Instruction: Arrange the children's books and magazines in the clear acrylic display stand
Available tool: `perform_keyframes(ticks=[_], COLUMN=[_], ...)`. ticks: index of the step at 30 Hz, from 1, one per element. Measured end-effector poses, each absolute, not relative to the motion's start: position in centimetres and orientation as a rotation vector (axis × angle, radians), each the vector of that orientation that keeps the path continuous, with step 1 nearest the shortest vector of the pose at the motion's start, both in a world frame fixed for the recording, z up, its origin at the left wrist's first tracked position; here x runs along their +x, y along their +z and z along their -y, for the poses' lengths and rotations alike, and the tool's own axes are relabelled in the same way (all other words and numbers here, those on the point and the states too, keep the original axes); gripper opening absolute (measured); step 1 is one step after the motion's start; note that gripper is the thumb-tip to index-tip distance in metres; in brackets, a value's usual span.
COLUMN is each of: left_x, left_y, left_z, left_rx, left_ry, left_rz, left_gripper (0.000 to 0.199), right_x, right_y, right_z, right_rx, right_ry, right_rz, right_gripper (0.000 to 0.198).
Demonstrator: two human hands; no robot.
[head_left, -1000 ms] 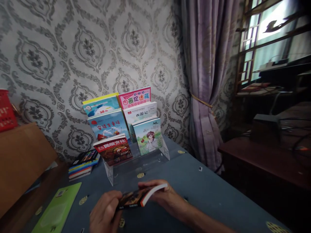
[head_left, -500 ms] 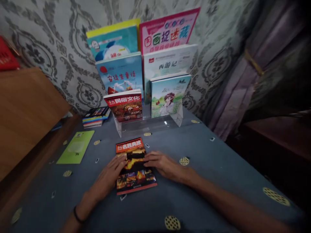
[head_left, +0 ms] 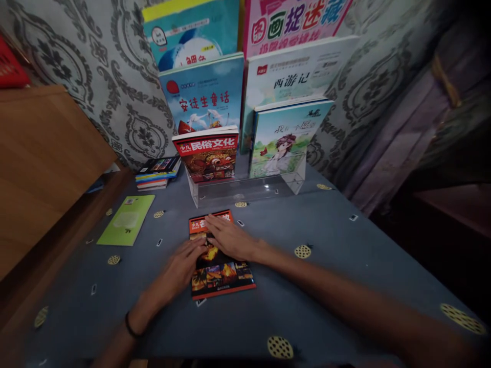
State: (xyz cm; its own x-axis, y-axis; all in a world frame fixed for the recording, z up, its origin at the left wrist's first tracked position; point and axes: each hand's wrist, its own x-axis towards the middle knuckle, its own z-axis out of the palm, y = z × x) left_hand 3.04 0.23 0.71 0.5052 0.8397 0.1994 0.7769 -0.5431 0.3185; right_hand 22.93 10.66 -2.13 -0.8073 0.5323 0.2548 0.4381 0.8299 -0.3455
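A book (head_left: 222, 278) with a red title band and dark photo cover lies flat on the blue cloth-covered table (head_left: 307, 312). My left hand (head_left: 186, 263) rests along its left edge, fingers stretched out onto the cover. Across the upper middle of the same cover lies my right hand (head_left: 232, 237), palm down with fingers extended, hiding part of the title. Neither hand grips anything. Behind the book stands a clear acrylic rack (head_left: 249, 190), with a red-titled book (head_left: 210, 158) and a green-and-blue book (head_left: 289, 143) in its front row.
Taller books, including a blue one (head_left: 203, 92) and a white one (head_left: 295, 76), lean in the rack's rear rows. Left of it sit a small stack of books (head_left: 157, 171) and a lime-green booklet (head_left: 126, 220). A wooden panel (head_left: 46, 168) borders the left side.
My right hand has moved left and up over the cover, from its right edge to near the title. My left hand stays at the left edge. The view has shifted closer to the rack.
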Motion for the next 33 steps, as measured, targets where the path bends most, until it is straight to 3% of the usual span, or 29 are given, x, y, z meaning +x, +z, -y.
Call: perform_keyframes(ticks=[5,12,16,21,28,33], left_x=[2.8,2.8,2.8,1.4,0.1,-0.2], left_y=[0.3,-1.1,-1.6,-2.4,-2.5,-3.2], left_z=[-0.2,-1.5,-3.7,-5.1,-4.7,-5.0], left_rx=[2.576,2.671,2.601,2.4,2.201,2.147], left_ry=[0.568,0.496,0.418,0.6,0.825,0.909], left_rz=[-1.365,-1.511,-1.628,-1.781,-1.62,-1.554], left_gripper=[0.052,0.041,0.047,0.048,0.055,0.057], right_x=[23.3,23.8,23.8,24.1,24.1,21.6], right_y=[-1.8,-1.6,-1.7,-2.4,-2.5,-1.5], right_z=[-10.8,-9.3,-9.4,-9.5,-10.0,-9.9], right_rx=[-1.103,-1.372,-1.374,-1.351,-1.146,-0.989], right_ry=[0.242,0.183,0.194,0.177,0.041,0.111], right_rz=[2.6,2.536,2.532,2.546,2.679,2.839], right_gripper=[0.063,0.068,0.067,0.068,0.06,0.062])
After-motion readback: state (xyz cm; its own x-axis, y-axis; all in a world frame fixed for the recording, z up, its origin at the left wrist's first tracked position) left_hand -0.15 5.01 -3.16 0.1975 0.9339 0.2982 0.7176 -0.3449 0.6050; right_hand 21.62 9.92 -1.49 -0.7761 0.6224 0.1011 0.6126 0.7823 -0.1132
